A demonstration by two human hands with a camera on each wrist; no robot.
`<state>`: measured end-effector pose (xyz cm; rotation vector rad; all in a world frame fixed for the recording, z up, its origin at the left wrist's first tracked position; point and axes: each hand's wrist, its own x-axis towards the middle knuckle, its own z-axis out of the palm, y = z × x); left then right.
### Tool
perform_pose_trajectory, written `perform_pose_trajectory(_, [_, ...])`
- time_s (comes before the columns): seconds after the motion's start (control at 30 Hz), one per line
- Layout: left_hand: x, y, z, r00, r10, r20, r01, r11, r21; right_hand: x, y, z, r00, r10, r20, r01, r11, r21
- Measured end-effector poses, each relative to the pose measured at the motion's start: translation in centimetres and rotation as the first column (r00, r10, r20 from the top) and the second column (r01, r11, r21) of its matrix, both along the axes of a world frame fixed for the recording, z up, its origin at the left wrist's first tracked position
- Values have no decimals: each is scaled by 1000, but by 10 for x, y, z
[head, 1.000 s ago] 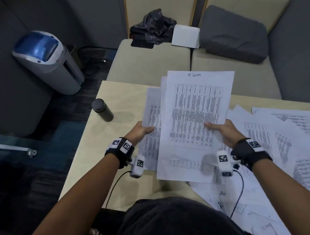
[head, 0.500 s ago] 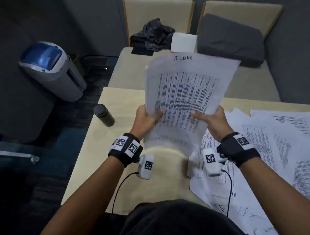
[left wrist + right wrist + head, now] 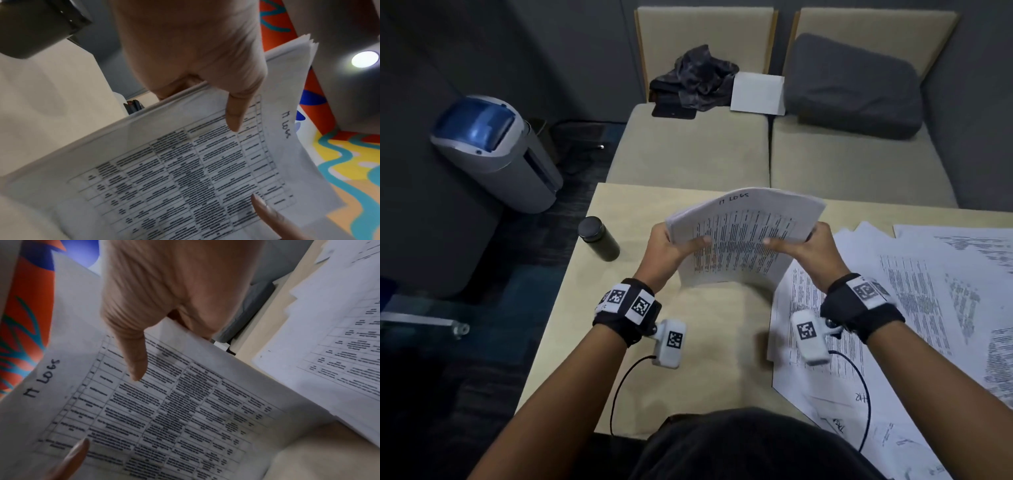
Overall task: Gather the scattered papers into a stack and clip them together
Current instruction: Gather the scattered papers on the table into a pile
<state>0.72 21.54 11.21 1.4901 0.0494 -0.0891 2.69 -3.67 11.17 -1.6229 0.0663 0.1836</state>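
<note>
A stack of printed papers [image 3: 743, 236], top sheet headed "IT LOGS", stands on its lower edge on the beige table [image 3: 640, 342], bowed away from me. My left hand [image 3: 671, 245] grips its left edge, thumb on the front. My right hand [image 3: 804, 246] grips the right edge the same way. The left wrist view shows the stack [image 3: 185, 170] with the left thumb [image 3: 236, 113] on the print. In the right wrist view the right thumb [image 3: 133, 356] presses the stack [image 3: 164, 410]. More loose printed sheets [image 3: 914, 308] lie spread to the right. No clip is visible.
A dark cylindrical bottle [image 3: 599, 238] stands near the table's left edge. Beyond the table is a beige bench seat [image 3: 688, 147] with a dark garment [image 3: 695, 78], a white sheet [image 3: 756, 92] and a grey cushion [image 3: 852, 85]. A grey and blue bin [image 3: 493, 150] stands on the floor at left.
The sheets were lifted off the table and squared into one stack between both hands, then brought down so the lower edge meets the table. Both hands moved closer together.
</note>
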Motion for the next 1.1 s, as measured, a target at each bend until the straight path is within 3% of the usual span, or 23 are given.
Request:
perform_pose_trajectory(0.23, [7, -17, -6, 995, 62, -80, -48, 986, 161, -5, 16, -15, 999, -52, 12, 52, 998, -25])
perform_pose_trajectory(0.33, [10, -20, 0, 994, 98, -44, -92, 988, 121, -4, 17, -11, 992, -120, 34, 119, 992, 47])
perform_pose_trajectory(0.43, [6, -23, -16, 991, 83, -100, -70, 989, 126, -10, 15, -23, 998, -55, -17, 55, 998, 9])
perform_pose_trajectory(0.57, [5, -26, -36, 994, 57, -90, -21, 931, 365, -17, -13, -53, 991, 29, -128, -57, 973, -222])
perform_pose_trajectory(0.67, [18, -20, -32, 996, 91, 15, -86, 864, 496, -23, -65, -64, 981, -71, -179, 27, 970, -241])
perform_pose_trajectory(0.77, [29, -3, -43, 995, 96, -2, -76, 801, 594, -36, -126, -78, 931, -254, -262, 161, 931, -329])
perform_pose_trajectory(0.83, [30, 5, -58, 993, 85, -81, -4, 713, 701, -48, -171, -98, 855, -412, -313, 257, 863, -435])
perform_pose_trajectory(0.9, [23, 9, -73, 976, 83, -203, 105, 637, 764, -60, -206, -120, 777, -497, -386, 253, 808, -532])
perform_pose_trajectory(1.0, [8, 13, -98, 937, 104, -333, 214, 584, 783, -71, -220, -134, 691, -512, -510, 236, 827, -510])
perform_pose_trajectory(1.1, [-7, 6, -116, 908, 95, -409, 292, 556, 778, -70, -202, -135, 677, -447, -585, 270, 890, -368])
